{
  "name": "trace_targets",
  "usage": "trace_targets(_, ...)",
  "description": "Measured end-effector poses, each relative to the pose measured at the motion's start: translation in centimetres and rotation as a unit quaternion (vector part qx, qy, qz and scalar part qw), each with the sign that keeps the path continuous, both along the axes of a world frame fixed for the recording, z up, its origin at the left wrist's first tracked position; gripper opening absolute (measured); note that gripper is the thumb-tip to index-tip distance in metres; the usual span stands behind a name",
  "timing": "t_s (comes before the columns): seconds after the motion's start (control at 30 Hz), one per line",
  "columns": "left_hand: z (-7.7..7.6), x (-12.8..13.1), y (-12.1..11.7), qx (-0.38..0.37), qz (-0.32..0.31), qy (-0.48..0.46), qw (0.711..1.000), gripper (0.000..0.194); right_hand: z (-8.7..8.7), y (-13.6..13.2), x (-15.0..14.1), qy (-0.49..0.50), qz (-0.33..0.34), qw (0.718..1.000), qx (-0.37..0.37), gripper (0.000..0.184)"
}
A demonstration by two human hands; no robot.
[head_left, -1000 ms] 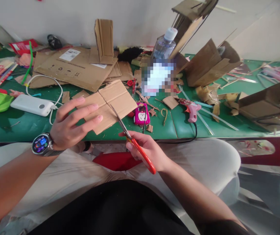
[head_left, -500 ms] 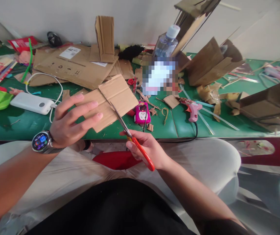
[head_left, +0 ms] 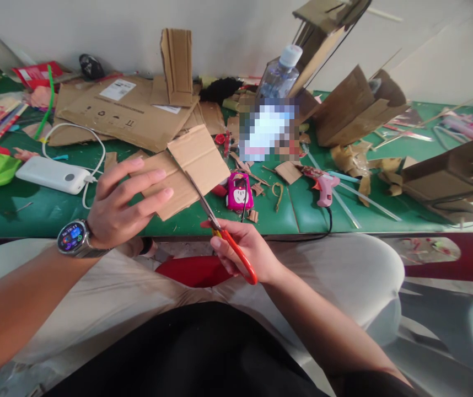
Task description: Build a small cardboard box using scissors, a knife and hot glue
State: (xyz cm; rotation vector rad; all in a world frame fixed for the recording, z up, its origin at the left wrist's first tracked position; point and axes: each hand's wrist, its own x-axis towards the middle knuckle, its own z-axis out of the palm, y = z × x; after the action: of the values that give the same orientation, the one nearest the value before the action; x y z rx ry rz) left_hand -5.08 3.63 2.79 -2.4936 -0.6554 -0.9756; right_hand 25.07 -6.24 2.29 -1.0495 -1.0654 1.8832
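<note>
My left hand (head_left: pixel 127 201), with a watch on the wrist, grips a flat piece of cardboard (head_left: pixel 201 157) by its left part, fingers on top and thumb hidden beneath. A slit runs into the piece from its upper edge. In my right hand (head_left: pixel 245 248) is a pair of scissors (head_left: pixel 236 251) with red-orange handles. Their blades point up and left and lie against the cardboard from its lower edge, near the slit. The blades look close together. The cardboard is held above the front edge of the green table.
A pink power socket (head_left: pixel 240 192) lies just beyond the cardboard, and a pink glue gun (head_left: pixel 325 187) with a black cord is further right. Cardboard structures (head_left: pixel 356 107), a plastic bottle (head_left: pixel 280 77), flattened cardboard (head_left: pixel 116 118) and a white power bank (head_left: pixel 52 175) stand or lie around the green table (head_left: pixel 273 218).
The cardboard's right part has shifted slightly left and the scissor handles have moved a little up and left. Both hands keep their holds.
</note>
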Motion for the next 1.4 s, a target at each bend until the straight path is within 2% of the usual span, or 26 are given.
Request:
trace_targets(0.13, 0.0, 0.2, 0.0, -0.017, -0.012, -0.01, 1.0, 0.055, -0.3, 0.0, 0.0, 0.007, -0.006, 1.0, 0.004, 0.067)
trace_targets(0.4, 0.3, 0.7, -0.4, -0.031, 0.008, -0.017, 0.999, 0.054, -0.8, 0.2, 0.0, 0.021, -0.005, 1.0, 0.021, 0.063)
trace_targets(0.63, 0.0, 0.8, -0.6, -0.095, 0.012, -0.054, 0.994, 0.067, -0.1, 0.4, -0.1, -0.057, -0.024, 0.995, 0.077, 0.058)
trace_targets(0.87, -0.4, 0.8, -0.5, -0.092, 0.007, -0.075, 0.993, 0.084, -0.1, 0.3, 0.5, -0.026, 0.021, 0.996, 0.079, 0.062)
trace_targets(0.97, 0.1, 0.7, -0.4, -0.102, 0.028, -0.096, 0.99, 0.08, -0.2, 0.3, 0.6, -0.03, 0.024, 0.996, 0.079, 0.062)
trace_targets(1.07, 0.8, 0.4, -0.3, -0.109, 0.057, -0.129, 0.984, 0.064, -0.4, 0.2, 0.6, -0.049, 0.022, 0.994, 0.092, 0.06)
trace_targets(1.13, 1.1, 0.1, -0.3, -0.111, 0.055, -0.14, 0.982, 0.056, -0.6, 0.2, 0.5, -0.051, -0.003, 0.995, 0.089, 0.058)
trace_targets(1.2, 1.2, -0.1, -0.3, -0.111, 0.036, -0.134, 0.984, 0.05, -0.9, 0.4, 0.3, -0.034, -0.058, 0.995, 0.069, 0.058)
trace_targets(1.3, 0.8, -0.1, -0.6, -0.105, -0.028, -0.096, 0.989, 0.044, -1.0, 1.0, 0.4, 0.011, -0.157, 0.986, 0.056, 0.063)
trace_targets(1.4, 0.1, 0.4, -1.1, -0.11, -0.097, -0.057, 0.988, 0.041, -0.7, 1.6, 0.9, 0.055, -0.185, 0.979, 0.068, 0.066)
